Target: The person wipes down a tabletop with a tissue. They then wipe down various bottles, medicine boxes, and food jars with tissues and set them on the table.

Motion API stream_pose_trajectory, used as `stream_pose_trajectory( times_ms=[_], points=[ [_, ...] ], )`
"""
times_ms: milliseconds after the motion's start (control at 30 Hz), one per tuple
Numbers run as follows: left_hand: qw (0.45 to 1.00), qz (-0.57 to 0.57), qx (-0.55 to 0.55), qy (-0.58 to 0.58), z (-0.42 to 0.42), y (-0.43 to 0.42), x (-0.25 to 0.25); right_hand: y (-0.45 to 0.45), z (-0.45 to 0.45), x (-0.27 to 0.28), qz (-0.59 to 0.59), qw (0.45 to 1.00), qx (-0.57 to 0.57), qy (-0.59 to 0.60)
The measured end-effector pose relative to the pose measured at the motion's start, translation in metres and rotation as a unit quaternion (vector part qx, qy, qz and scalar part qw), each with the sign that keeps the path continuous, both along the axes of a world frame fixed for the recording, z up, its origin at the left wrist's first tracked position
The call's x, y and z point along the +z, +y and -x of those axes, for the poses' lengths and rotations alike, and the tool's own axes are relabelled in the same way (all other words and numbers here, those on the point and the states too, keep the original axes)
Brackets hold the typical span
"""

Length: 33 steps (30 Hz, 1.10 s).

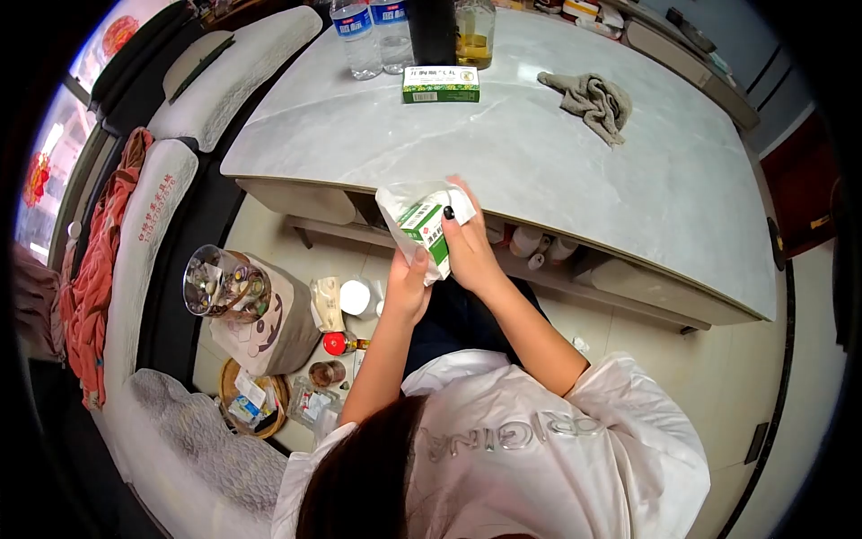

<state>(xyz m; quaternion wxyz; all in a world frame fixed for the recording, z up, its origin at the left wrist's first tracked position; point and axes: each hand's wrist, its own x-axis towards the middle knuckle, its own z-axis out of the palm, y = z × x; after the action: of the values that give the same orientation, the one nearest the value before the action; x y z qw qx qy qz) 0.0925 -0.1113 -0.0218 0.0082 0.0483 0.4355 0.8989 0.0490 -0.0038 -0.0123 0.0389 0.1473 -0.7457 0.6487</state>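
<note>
The left hand [409, 286] and right hand [471, 251] grasp a green-and-white box [433, 232] within a loose white wrapper [389, 199], at the near edge of the table [359, 148]; a slack hold could let it slide floorward. Open room spans from the left edge to the crumpled cloth [597, 103], far right.
</note>
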Motion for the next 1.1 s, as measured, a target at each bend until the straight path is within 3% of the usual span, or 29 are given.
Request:
stream_pose_trajectory(
  times_ms=[33,67,167,233,267,300,367,467,600,700,800,933,1067,1100],
  points=[
    [0.999,0.027,0.011,0.015,0.001,0.002,-0.002,0.001,-0.001,0.005,-0.064,0.994,-0.052,0.075],
    [1.000,-0.018,0.017,-0.016,0.001,0.001,-0.003,0.002,-0.004,0.016,-0.127,0.975,-0.104,0.148],
    [0.982,-0.152,0.044,-0.104,-0.001,0.003,0.003,0.007,-0.019,0.030,-0.075,0.966,-0.056,0.241],
    [0.982,-0.185,-0.012,-0.040,0.004,-0.011,-0.003,0.014,-0.017,0.030,-0.070,0.945,0.003,0.319],
    [0.980,-0.184,-0.070,0.017,0.007,-0.017,-0.002,0.017,-0.015,0.033,-0.105,0.940,0.019,0.325],
    [0.988,-0.135,-0.006,-0.069,0.003,-0.012,0.005,0.021,-0.016,0.040,-0.140,0.933,0.035,0.330],
    [0.986,-0.132,-0.071,-0.069,0.001,-0.014,0.003,0.028,-0.016,0.052,-0.229,0.919,0.077,0.312],
    [0.982,-0.145,-0.084,-0.083,-0.002,-0.012,0.003,0.035,-0.010,0.060,-0.189,0.925,0.084,0.319],
    [0.975,-0.186,-0.093,-0.080,-0.002,-0.014,-0.003,0.042,-0.010,0.068,-0.266,0.908,0.121,0.300],
    [0.974,-0.143,-0.147,-0.101,0.002,-0.024,-0.008,0.046,-0.009,0.064,-0.297,0.909,0.122,0.266],
    [0.983,0.034,-0.073,-0.163,-0.001,-0.022,0.008,0.050,-0.010,0.067,-0.311,0.910,0.118,0.246],
    [0.990,0.132,0.027,-0.038,-0.002,-0.009,0.006,0.046,-0.016,0.079,-0.383,0.875,0.136,0.262],
    [0.993,0.112,-0.020,0.001,0.000,-0.015,0.015,0.039,-0.021,0.090,-0.399,0.846,0.172,0.310],
    [0.998,0.060,-0.023,-0.028,0.001,-0.014,0.020,0.038,-0.020,0.091,-0.395,0.845,0.177,0.313]
  ],
)
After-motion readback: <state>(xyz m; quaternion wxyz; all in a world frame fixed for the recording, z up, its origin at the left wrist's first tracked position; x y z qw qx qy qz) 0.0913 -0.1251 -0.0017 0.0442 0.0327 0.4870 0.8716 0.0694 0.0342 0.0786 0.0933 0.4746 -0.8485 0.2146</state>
